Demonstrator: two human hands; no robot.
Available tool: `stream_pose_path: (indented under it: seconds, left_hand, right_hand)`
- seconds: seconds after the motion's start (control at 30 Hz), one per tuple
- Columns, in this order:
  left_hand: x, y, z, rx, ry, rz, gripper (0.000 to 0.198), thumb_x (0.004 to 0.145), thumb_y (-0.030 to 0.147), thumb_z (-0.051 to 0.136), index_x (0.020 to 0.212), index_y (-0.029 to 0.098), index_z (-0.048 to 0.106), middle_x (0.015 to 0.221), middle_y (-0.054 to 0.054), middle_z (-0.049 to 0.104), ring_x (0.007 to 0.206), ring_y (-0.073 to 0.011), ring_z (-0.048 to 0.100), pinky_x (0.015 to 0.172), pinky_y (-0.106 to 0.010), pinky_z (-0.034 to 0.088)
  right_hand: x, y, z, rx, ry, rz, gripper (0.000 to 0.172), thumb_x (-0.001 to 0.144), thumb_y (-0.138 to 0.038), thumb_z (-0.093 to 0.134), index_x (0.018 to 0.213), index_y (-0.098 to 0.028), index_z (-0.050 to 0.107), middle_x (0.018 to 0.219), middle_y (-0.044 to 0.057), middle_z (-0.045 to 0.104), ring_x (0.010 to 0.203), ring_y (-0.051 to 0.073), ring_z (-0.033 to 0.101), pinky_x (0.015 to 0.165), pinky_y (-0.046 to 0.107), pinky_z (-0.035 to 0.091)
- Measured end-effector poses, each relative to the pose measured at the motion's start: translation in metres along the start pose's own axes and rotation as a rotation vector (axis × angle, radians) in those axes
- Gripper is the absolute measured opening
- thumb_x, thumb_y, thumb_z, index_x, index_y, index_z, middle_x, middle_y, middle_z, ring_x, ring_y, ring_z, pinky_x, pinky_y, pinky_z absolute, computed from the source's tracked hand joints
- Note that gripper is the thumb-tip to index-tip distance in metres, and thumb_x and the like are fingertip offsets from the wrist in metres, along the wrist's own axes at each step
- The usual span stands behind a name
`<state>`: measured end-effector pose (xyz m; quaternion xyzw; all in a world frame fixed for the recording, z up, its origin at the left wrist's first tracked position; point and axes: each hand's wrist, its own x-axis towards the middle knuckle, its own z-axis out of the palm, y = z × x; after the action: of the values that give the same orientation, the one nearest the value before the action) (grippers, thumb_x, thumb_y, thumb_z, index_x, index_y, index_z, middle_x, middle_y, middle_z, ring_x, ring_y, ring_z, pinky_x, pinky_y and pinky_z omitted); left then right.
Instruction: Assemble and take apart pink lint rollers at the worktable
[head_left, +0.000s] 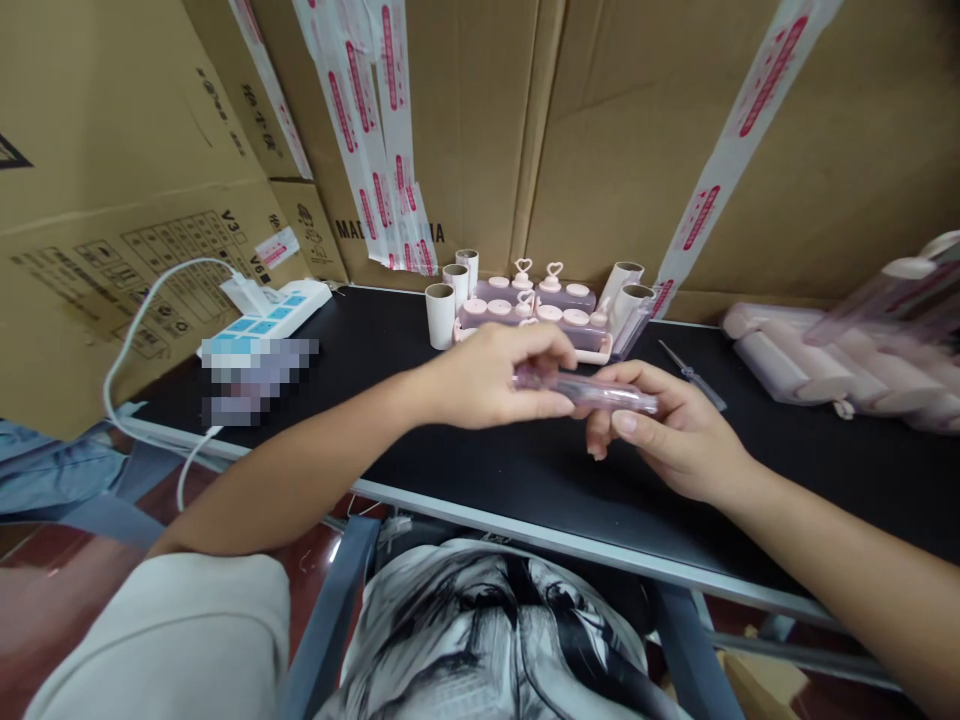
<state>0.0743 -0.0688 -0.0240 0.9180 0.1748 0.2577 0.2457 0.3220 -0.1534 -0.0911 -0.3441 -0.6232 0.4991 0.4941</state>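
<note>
A clear pinkish plastic piece, long and narrow [607, 392], is held level above the black tabletop between my two hands. My left hand [487, 378] grips its left end, thumb below and fingers above. At the right end, my right hand [664, 425] pinches it between thumb and fingers. Its exact kind is unclear, since fingers cover both ends. Just behind my hands sits a pink tray [596, 354] bearing clear pinkish containers with round pink lids, some topped by heart-shaped loops [554, 270].
White cardboard tubes [440, 318] stand on both sides of the tray. A thin pointed tool [694, 376] lies to its right. Wrapped pink cylinders [810, 365] are piled farther right. A white power strip [274, 318] with a cable lies left. Cardboard walls [622, 130] rise behind the table.
</note>
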Motion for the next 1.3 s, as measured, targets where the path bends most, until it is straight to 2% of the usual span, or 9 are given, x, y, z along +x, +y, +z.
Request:
stream_pose_path:
  seconds: [0.17, 0.23, 0.33, 0.47, 0.57, 0.63, 0.8, 1.13, 1.3]
  left_hand:
    - [-0.007, -0.015, -0.072, 0.122, 0.236, -0.325, 0.053, 0.086, 0.067, 0.065, 0.107, 0.019, 0.066, 0.091, -0.005, 0.071, 0.083, -0.0202, 0.068, 0.065, -0.029, 0.045]
    - [-0.012, -0.026, -0.094, 0.147, 0.211, -0.406, 0.05, 0.083, 0.067, 0.066, 0.1, 0.019, 0.066, 0.087, -0.005, 0.07, 0.076, -0.0182, 0.064, 0.062, -0.029, 0.043]
    - [-0.016, -0.042, -0.109, 0.267, 0.044, -0.497, 0.042, 0.081, 0.059, 0.069, 0.091, 0.019, 0.066, 0.082, -0.004, 0.07, 0.074, -0.0161, 0.061, 0.065, -0.027, 0.043]
    - [-0.016, -0.055, -0.109, 0.366, -0.237, -0.636, 0.042, 0.085, 0.059, 0.064, 0.107, 0.024, 0.069, 0.082, -0.003, 0.072, 0.069, -0.0178, 0.064, 0.064, -0.028, 0.042]
    - [-0.015, -0.055, -0.105, 0.521, -0.267, -0.669, 0.055, 0.075, 0.059, 0.074, 0.118, 0.025, 0.068, 0.092, -0.004, 0.074, 0.074, -0.0198, 0.065, 0.065, -0.028, 0.041]
    - [-0.016, -0.053, -0.102, 0.59, -0.261, -0.705, 0.056, 0.069, 0.052, 0.078, 0.116, 0.024, 0.066, 0.097, -0.005, 0.075, 0.076, -0.0207, 0.066, 0.064, -0.028, 0.04]
    - [-0.021, -0.048, -0.106, 0.416, -0.444, -0.758, 0.031, 0.07, 0.036, 0.071, 0.098, 0.025, 0.063, 0.085, -0.001, 0.075, 0.066, -0.0189, 0.063, 0.058, -0.027, 0.039]
    - [-0.015, -0.049, -0.106, 0.566, -0.377, -0.713, 0.041, 0.07, 0.037, 0.071, 0.109, 0.024, 0.072, 0.098, -0.003, 0.077, 0.072, -0.0171, 0.066, 0.061, -0.025, 0.041]
    - [-0.012, -0.059, -0.098, 0.443, -0.166, -0.787, 0.043, 0.073, 0.033, 0.077, 0.113, 0.023, 0.064, 0.097, -0.005, 0.076, 0.063, -0.0165, 0.067, 0.056, -0.026, 0.044]
  right_hand:
    - [0.003, 0.0, 0.0, 0.001, 0.029, 0.005, 0.039, 0.09, -0.043, 0.08, 0.122, -0.026, 0.064, 0.101, 0.006, 0.075, 0.069, 0.018, 0.069, 0.064, 0.035, 0.059]
    - [0.003, 0.0, 0.0, -0.012, 0.021, -0.001, 0.036, 0.092, -0.04, 0.078, 0.122, -0.026, 0.065, 0.1, 0.006, 0.075, 0.069, 0.018, 0.069, 0.064, 0.034, 0.059]
    - [0.003, 0.001, 0.0, -0.017, -0.004, -0.013, 0.031, 0.094, -0.037, 0.077, 0.121, -0.027, 0.067, 0.099, 0.005, 0.074, 0.07, 0.016, 0.069, 0.064, 0.032, 0.058]
    - [0.002, 0.001, -0.001, -0.033, -0.02, -0.018, 0.029, 0.096, -0.036, 0.075, 0.123, -0.028, 0.068, 0.1, 0.005, 0.074, 0.072, 0.016, 0.07, 0.065, 0.031, 0.059]
    - [0.001, 0.001, -0.001, -0.038, -0.029, -0.017, 0.03, 0.096, -0.036, 0.074, 0.124, -0.028, 0.067, 0.099, 0.005, 0.074, 0.072, 0.017, 0.07, 0.066, 0.032, 0.059]
    - [0.002, 0.0, -0.001, -0.043, -0.026, -0.01, 0.031, 0.095, -0.037, 0.075, 0.124, -0.027, 0.067, 0.099, 0.005, 0.074, 0.072, 0.017, 0.07, 0.066, 0.032, 0.059]
    - [0.002, -0.001, -0.002, -0.058, -0.015, -0.004, 0.032, 0.095, -0.039, 0.075, 0.122, -0.026, 0.067, 0.098, 0.005, 0.074, 0.07, 0.017, 0.069, 0.065, 0.033, 0.059]
    - [0.002, -0.002, -0.001, -0.079, 0.0, 0.009, 0.032, 0.092, -0.041, 0.077, 0.118, -0.025, 0.068, 0.097, 0.006, 0.074, 0.07, 0.017, 0.068, 0.064, 0.033, 0.06]
    - [0.002, -0.002, -0.001, -0.085, -0.007, 0.009, 0.034, 0.092, -0.041, 0.078, 0.12, -0.026, 0.067, 0.097, 0.006, 0.074, 0.071, 0.017, 0.069, 0.065, 0.032, 0.059]
